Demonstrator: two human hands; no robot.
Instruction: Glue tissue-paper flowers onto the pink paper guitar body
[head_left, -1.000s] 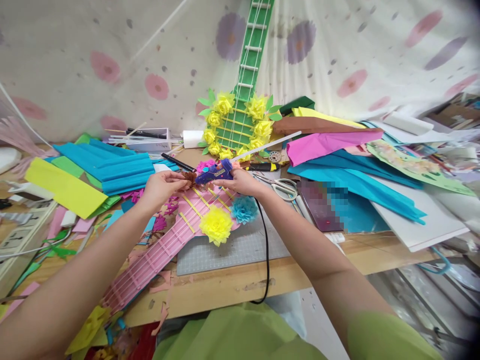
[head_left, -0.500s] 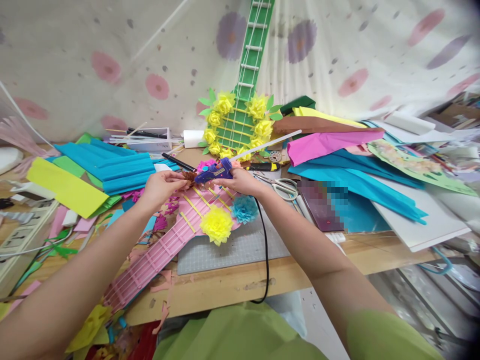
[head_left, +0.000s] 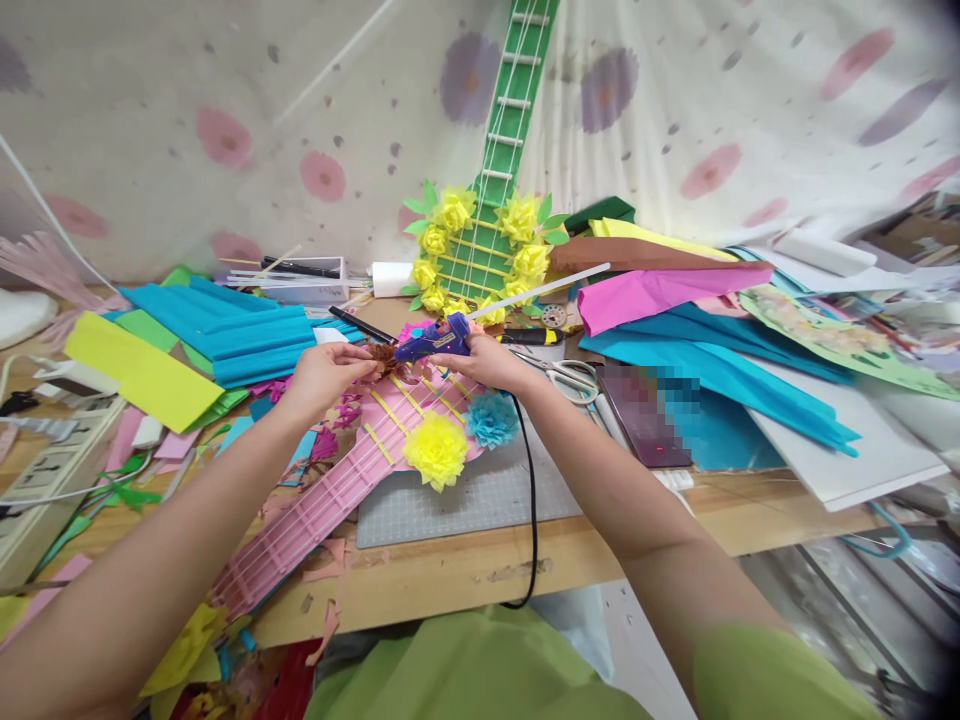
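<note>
My right hand (head_left: 491, 360) is closed round a blue hot glue gun (head_left: 431, 342), whose white glue stick (head_left: 540, 290) juts out behind. The gun's nozzle points left at a brown paper flower (head_left: 384, 356) pinched in the fingers of my left hand (head_left: 330, 372). Both hands are above the body of a pink craft guitar (head_left: 394, 415), which lies tilted with its neck toward the lower left. A yellow paper flower (head_left: 435, 452) and a blue paper flower (head_left: 492, 420) sit on the guitar. The nozzle tip is hard to make out.
A green craft guitar (head_left: 480, 250) with yellow flowers leans at the back. Scissors (head_left: 570, 378), a yellow-black cutter (head_left: 529, 337) and a phone (head_left: 641, 415) lie to the right. Blue crepe paper (head_left: 225, 325) is piled left. A black cord (head_left: 533, 500) hangs over the table edge (head_left: 450, 590).
The view has shifted slightly. Both hands keep nearly the same pose, with the glue gun still held against or close to the brown flower.
</note>
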